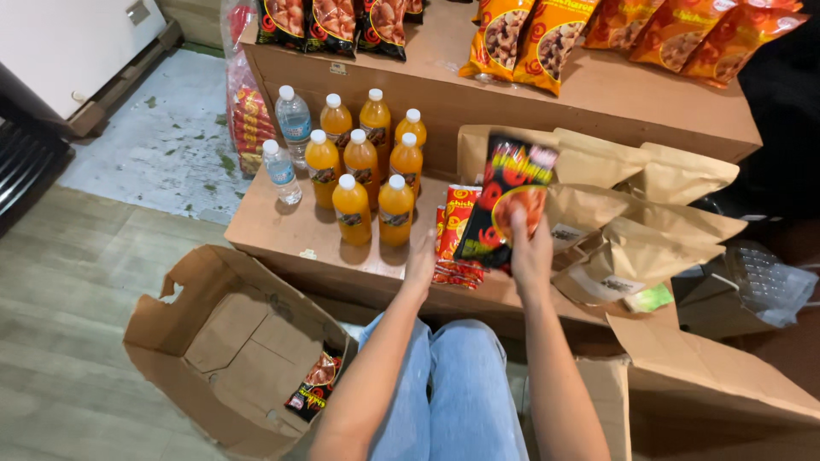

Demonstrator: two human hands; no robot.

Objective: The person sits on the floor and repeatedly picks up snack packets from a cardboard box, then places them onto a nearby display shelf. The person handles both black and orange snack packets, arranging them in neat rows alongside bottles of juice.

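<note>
While the black snack packet (506, 198) is pinched at its lower edge by the right hand (530, 250) above the wooden shelf (282, 229), light, crinkly, crushable contents are judged; the left hand (420, 260), fingers loosely extended, touches red packets (455, 229).

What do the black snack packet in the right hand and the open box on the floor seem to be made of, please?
The black snack packet in the right hand looks like glossy plastic film: it shines and crinkles. The open box looks like plain brown corrugated cardboard, matte, with torn flap edges.
</note>
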